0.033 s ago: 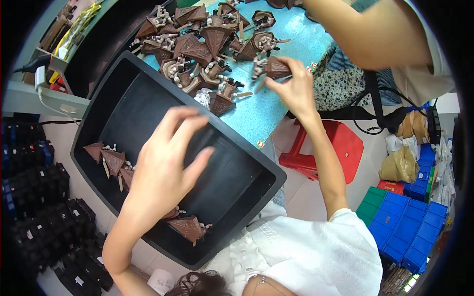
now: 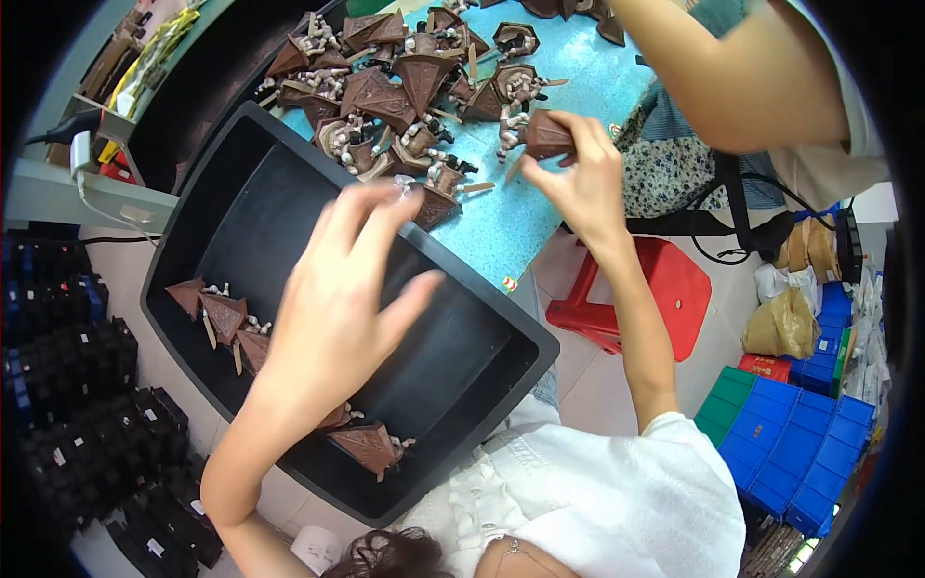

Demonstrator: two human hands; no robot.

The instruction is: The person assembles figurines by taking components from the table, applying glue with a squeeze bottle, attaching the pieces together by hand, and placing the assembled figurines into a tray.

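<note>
Left grip (image 2: 337,299) nearer tray rim (image 2: 472,279), bare tabletop (image 2: 491,241)

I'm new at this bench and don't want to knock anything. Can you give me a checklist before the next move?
1. Right hand gripping one brown figurine with pale parts: ok, held between thumb and fingers.
2. Held figurine lifted off the speckled blue tabletop: cannot tell from this angle.
3. Left hand clear of the small, crumpled, whitish scrap: cannot tell; fingertips overlap it in view.
4. Bare space in the black rectangular tray: ok; brown pointed pieces lie along its near-left side.
5. Brown figurines piled on the tabletop spaced apart: not ok; many overlap.
6. Other person's arm clear of the right hand: ok, apart in view.
</note>
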